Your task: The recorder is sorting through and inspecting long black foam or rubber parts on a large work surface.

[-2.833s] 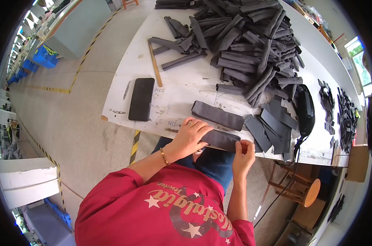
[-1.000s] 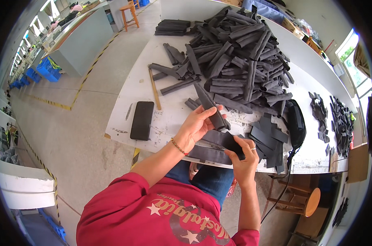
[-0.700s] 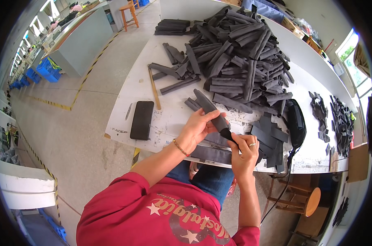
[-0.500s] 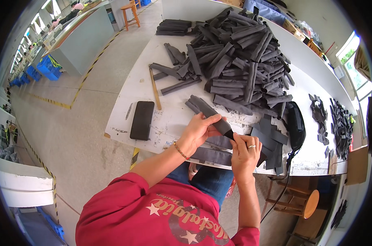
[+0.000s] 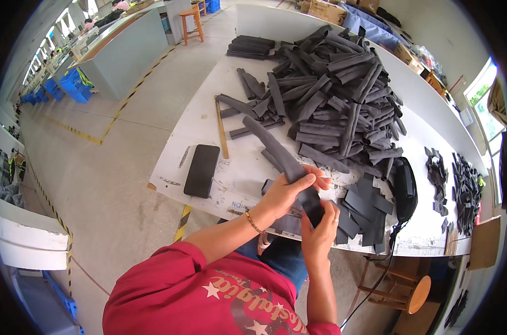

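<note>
My left hand (image 5: 291, 191) is closed round a long dark grey fabric sleeve (image 5: 273, 146), which points away to the far left over the white table. At the sleeve's near end, a flat black strip (image 5: 310, 205) shows between my two hands. My right hand (image 5: 321, 226), with a ring on one finger, pinches the near end of that strip. How far the strip reaches inside the sleeve is hidden. Under my hands, more grey sleeves lie by the table's front edge, partly covered. Several loose black flat strips (image 5: 360, 204) lie overlapping just right of my right hand.
A big heap of grey sleeves (image 5: 337, 95) covers the table's far middle, beside a neat stack (image 5: 250, 47). A black phone (image 5: 202, 171) and a thin wooden stick (image 5: 222, 127) lie left. A black pouch-like item (image 5: 403, 181) with a cord stands right. A wooden stool (image 5: 418, 294) is below.
The sleeve has swung up and its far end now rises from the table. My right hand has moved nearer and left, and more of the black strip shows. The view has shifted slightly.
</note>
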The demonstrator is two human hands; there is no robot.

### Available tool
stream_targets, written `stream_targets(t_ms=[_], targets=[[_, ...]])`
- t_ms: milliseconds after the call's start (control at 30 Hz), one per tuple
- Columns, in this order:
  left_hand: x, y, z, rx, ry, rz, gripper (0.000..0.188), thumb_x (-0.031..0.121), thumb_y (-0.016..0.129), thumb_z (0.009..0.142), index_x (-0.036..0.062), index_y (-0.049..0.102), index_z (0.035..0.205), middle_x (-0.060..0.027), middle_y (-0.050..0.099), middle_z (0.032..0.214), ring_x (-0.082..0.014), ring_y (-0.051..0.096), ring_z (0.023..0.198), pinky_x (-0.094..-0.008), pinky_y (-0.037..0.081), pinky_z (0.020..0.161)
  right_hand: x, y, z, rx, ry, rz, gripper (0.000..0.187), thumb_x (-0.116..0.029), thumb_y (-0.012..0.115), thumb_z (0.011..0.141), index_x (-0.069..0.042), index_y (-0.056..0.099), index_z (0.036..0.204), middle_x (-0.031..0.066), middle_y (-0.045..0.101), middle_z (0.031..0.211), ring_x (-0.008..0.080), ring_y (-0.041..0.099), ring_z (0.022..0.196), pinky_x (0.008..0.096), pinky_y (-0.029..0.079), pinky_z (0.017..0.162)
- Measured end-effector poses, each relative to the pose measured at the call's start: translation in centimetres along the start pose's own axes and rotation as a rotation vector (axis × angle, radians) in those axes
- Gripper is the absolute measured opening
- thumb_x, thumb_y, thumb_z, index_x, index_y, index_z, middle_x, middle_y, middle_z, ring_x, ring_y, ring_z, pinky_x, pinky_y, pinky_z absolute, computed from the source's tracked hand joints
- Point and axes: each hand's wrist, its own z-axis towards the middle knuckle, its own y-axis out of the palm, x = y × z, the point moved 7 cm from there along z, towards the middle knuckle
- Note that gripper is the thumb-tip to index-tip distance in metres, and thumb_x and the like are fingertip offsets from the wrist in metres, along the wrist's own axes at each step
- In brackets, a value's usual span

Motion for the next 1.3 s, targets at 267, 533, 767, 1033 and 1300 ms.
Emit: stream_targets(t_ms=[267, 533, 767, 1033, 1300], targets=[[-2.4, 0.6, -1.5, 0.072, -0.076, -0.204, 0.027, 0.023, 0.057, 0.098, 0.0014, 0.060, 0.115, -0.0168, 0.066, 0.111, -0.0228, 0.061, 0.109, -0.0332, 0.047, 0.096, -0.8, 1.8, 0.9, -0.088, -0.171, 0.062, 0.026, 0.003, 0.070, 0.077, -0.002, 0.055, 0.098, 0.0199, 0.056, 0.109, 0.0400, 0.056, 0.097, 0.0455, 0.047, 0.082], [-0.9, 0.4, -1.2, 0.132, -0.098, -0.245, 0.026, 0.022, 0.052, 0.100, 0.0010, 0.060, 0.114, -0.0166, 0.066, 0.114, -0.0279, 0.056, 0.121, -0.0389, 0.045, 0.100, -0.3, 0.5, 0.3, -0.217, -0.086, 0.085, 0.018, 0.001, 0.069, 0.081, -0.001, 0.058, 0.095, 0.0178, 0.058, 0.104, 0.0359, 0.060, 0.083, 0.0408, 0.051, 0.069], [-1.7, -0.7, -1.5, 0.134, -0.103, -0.228, 0.033, 0.026, 0.055, 0.098, 0.0012, 0.057, 0.119, -0.0172, 0.065, 0.116, -0.0281, 0.057, 0.119, -0.0398, 0.046, 0.099, -0.1, 1.2, 1.3, -0.213, -0.193, 0.134, 0.017, 0.004, 0.068, 0.080, 0.000, 0.057, 0.092, 0.0177, 0.060, 0.097, 0.0356, 0.061, 0.078, 0.0406, 0.050, 0.065], [1.9, 0.6, -1.3, 0.120, 0.117, -0.186, 0.028, 0.026, 0.054, 0.099, 0.0019, 0.059, 0.113, -0.0113, 0.068, 0.093, -0.0285, 0.066, 0.098, -0.0415, 0.050, 0.093, -0.8, -0.4, 1.8, -0.124, -0.311, 0.108, 0.021, 0.004, 0.073, 0.075, -0.002, 0.057, 0.088, 0.0154, 0.061, 0.096, 0.0330, 0.061, 0.075, 0.0384, 0.050, 0.063], [0.9, 1.4, -1.9, 0.084, 0.083, -0.251, 0.026, 0.027, 0.055, 0.099, 0.0052, 0.061, 0.110, -0.0093, 0.068, 0.089, -0.0323, 0.062, 0.111, -0.0427, 0.047, 0.098, -1.5, -0.5, 2.2, -0.090, -0.332, 0.151, 0.019, 0.004, 0.072, 0.076, -0.002, 0.057, 0.086, 0.0141, 0.062, 0.096, 0.0317, 0.061, 0.075, 0.0365, 0.050, 0.064]])
